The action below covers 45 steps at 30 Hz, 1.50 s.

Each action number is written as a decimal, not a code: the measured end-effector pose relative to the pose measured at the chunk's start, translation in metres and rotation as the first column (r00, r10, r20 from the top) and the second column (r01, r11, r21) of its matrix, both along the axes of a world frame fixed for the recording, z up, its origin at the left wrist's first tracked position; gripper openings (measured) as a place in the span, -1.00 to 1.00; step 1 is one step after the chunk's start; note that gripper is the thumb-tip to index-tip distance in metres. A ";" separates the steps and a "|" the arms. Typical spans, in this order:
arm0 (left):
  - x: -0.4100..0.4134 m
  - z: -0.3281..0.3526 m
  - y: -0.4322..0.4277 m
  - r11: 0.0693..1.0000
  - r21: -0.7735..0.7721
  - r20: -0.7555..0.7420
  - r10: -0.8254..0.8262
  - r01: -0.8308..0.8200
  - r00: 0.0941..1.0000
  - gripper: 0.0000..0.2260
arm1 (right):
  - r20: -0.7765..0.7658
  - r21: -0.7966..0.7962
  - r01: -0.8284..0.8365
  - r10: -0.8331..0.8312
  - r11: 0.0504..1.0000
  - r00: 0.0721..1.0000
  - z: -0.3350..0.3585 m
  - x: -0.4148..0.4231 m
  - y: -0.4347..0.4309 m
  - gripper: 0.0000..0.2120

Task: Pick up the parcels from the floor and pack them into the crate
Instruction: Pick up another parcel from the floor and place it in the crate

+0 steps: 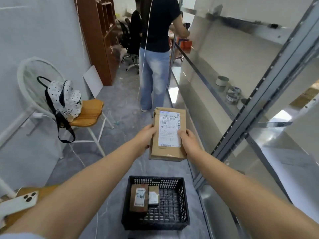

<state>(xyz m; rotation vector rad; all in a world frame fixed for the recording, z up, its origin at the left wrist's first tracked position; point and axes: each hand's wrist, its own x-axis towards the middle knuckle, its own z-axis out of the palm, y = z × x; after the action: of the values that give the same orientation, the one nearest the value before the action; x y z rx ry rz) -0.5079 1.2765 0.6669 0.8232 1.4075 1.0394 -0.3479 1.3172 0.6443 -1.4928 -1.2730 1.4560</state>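
**Parcel in both hands above crate: placement pending**

Obs. One parcel [168,133], flat brown cardboard, was held in the air with both hands. The left hand [145,135] gripped its left long edge and the right hand [187,140] its right long edge, thumb on the top face. Neither hand was free. Both sat at about the same height along the parcel, so neither was clearly nearer.

Position. The parcel's long axis ran straight away from the person, label face up. The crate [160,181] stood on the floor [112,109] below the hands and closer to the body. Judged: the coming move would be a draw back and down.

Crate contents. Two smaller parcels lay flat in the left half, a larger one [139,198] against the left wall and a smaller one [153,195] touching it on its right. Their long axes also ran away from the person. The right half showed bare mesh. Judged: the held parcel should fit there without turning.

Writing. The white label [170,130] read "530", then "05", then what looked like "A06" at the top, with a barcode beneath. Finer print was too small to read. The labels in the crate were not legible.

No further parcels were seen on the floor in view.
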 end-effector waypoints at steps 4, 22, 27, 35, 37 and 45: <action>-0.009 -0.042 0.037 0.990 -0.131 0.021 -0.047 0.050 0.999 -0.66 | 0.031 -0.073 0.025 -0.023 0.997 0.999 -0.032 -0.003 0.034 -0.65; 0.052 -0.438 0.112 0.873 -0.475 0.142 -0.054 0.116 0.988 -0.55 | 0.221 -0.454 0.095 0.009 0.886 0.975 -0.412 0.053 0.096 -0.69; 0.067 -0.588 0.106 0.786 -0.547 0.141 -0.251 0.287 0.958 -0.38 | 0.215 -0.555 0.085 0.044 0.827 0.976 -0.552 0.076 0.085 -0.56; 0.082 -0.733 0.127 0.812 -0.495 0.062 -0.322 0.309 0.945 -0.48 | 0.189 -0.596 0.079 0.043 0.799 0.981 -0.715 0.085 0.100 -0.51; 0.081 -0.755 0.123 0.834 -0.492 -0.053 -0.315 0.249 0.948 -0.51 | 0.190 -0.589 0.054 0.072 0.807 0.979 -0.739 0.081 0.100 -0.54; 0.094 -0.801 0.116 0.874 -0.486 -0.509 -0.313 0.033 0.802 -0.79 | 0.190 -0.551 0.064 0.051 0.832 0.980 -0.782 0.069 0.094 -0.52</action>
<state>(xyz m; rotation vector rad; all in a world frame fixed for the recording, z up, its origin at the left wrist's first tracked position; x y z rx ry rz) -0.4134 1.3924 -0.1346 0.9313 1.9445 0.2669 -0.2786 1.4114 -0.1378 -2.0617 -0.9850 1.8103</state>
